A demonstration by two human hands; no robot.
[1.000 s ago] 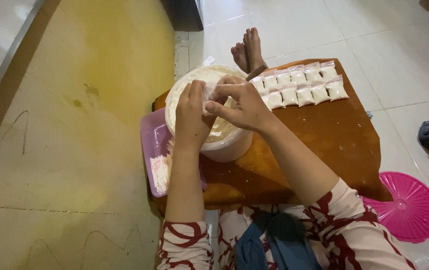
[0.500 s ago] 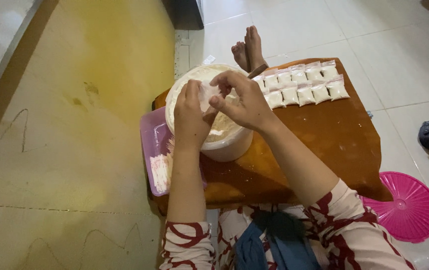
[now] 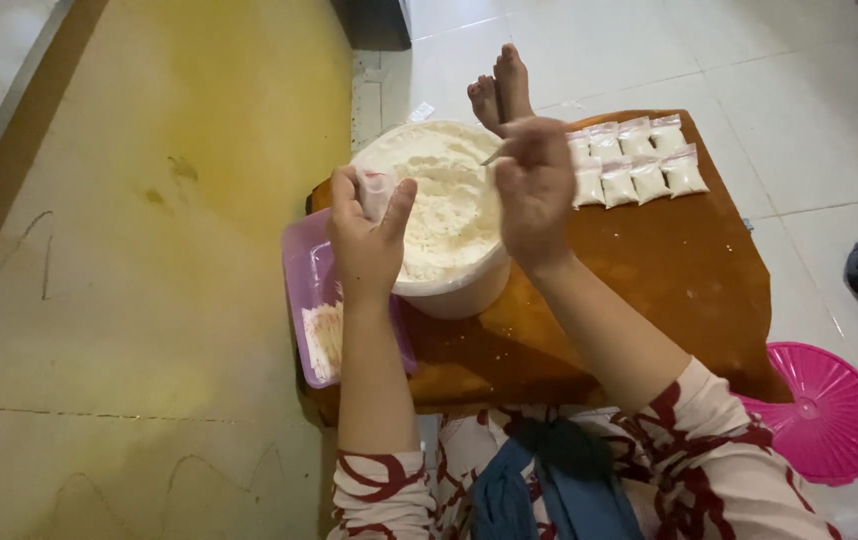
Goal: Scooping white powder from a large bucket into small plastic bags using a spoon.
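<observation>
The hands have separated since half a second ago, when both were joined over the tub working one small bag; the bag now rests with one hand and the other has taken up a tool, which suggests that the bag is open and ready for powder. The left hand (image 3: 367,240) pinches a small clear bag (image 3: 377,190) between thumb and fingers, held upright above the near-left rim of the white tub (image 3: 454,290). The right hand (image 3: 534,185) is closed on a thin spoon handle (image 3: 492,157), its tip pointing down toward the white powder (image 3: 444,195) that fills the tub almost to the rim. The tub stands on a low brown wooden table (image 3: 669,280). At the far edge of the table lie filled small bags (image 3: 634,165) in two neat rows, each holding white powder. A pink-lilac plastic tray (image 3: 304,290) sits at the left of the tub, with a pale heap inside; its contents cannot be identified. A pink lid (image 3: 834,420) lies on the tiled floor at right
</observation>
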